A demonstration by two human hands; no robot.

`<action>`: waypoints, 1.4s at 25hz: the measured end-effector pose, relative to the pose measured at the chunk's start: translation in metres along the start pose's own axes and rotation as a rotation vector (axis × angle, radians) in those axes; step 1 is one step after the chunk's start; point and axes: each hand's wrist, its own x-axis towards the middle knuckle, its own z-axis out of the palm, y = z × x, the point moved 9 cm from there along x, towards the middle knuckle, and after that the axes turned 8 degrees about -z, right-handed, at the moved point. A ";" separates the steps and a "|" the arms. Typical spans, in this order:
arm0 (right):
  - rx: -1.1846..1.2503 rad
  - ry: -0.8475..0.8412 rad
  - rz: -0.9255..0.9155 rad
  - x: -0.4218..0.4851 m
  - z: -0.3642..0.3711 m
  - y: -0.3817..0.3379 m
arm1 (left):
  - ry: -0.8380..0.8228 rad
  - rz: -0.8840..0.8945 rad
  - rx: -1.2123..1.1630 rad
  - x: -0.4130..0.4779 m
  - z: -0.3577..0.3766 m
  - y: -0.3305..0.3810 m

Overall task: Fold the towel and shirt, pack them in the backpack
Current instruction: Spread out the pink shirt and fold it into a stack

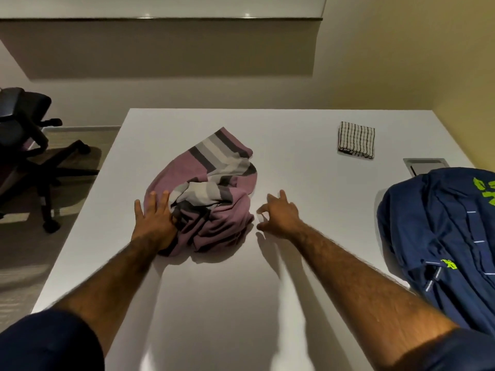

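A crumpled pink shirt (214,199) with grey, white and dark stripes lies in a heap in the middle of the white table (294,145). My left hand (154,219) rests on the shirt's left edge, fingers spread and fairly straight. My right hand (281,212) hovers just right of the shirt, apart from it, its fingers loosely curled and holding nothing. A folded white towel (356,140) with a dark checked pattern lies at the table's far right. A navy backpack (439,236) with neon green lettering lies on the table's right side.
A grey cable hatch (426,166) is set into the table just beyond the backpack. A black office chair (29,145) stands on the floor to the left of the table. A wall runs behind and along the right.
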 end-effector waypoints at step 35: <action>-0.121 0.140 0.042 -0.087 0.004 0.043 | -0.015 0.050 -0.079 0.040 -0.013 0.005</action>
